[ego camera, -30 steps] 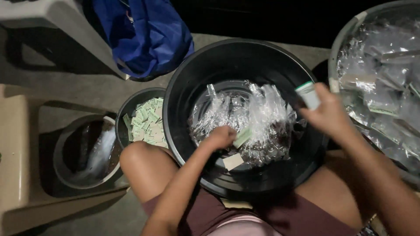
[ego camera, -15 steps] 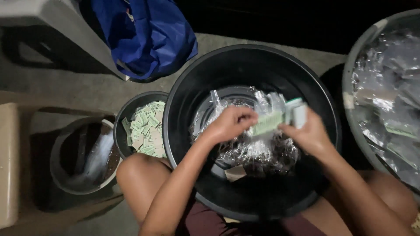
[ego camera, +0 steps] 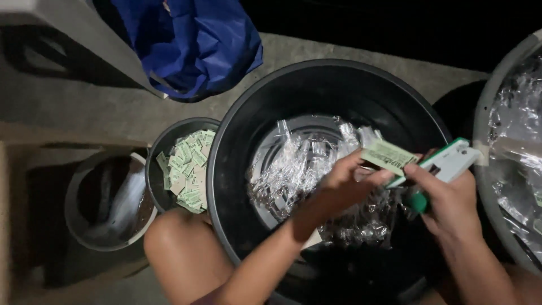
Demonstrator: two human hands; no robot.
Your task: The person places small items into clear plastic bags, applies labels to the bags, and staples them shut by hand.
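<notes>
Label (ego camera: 388, 156), a small pale green paper slip, is pinched in the fingers of the left hand (ego camera: 347, 181) above the black tub (ego camera: 265, 107), its edge fed into the green and white stapler (ego camera: 443, 169) gripped by the right hand (ego camera: 449, 206). Judged from this, the slip could be stapled askew, or a fingertip nipped, because the fingers sit so near the stapler's mouth. Clear plastic packets (ego camera: 293, 169) are heaped in the black tub. More packets fill the grey basin (ego camera: 486, 113) at the right. Green slips (ego camera: 189, 164) are piled in the small dark bowl (ego camera: 155, 152). A grey bucket (ego camera: 73, 217) holds what cannot be told.
</notes>
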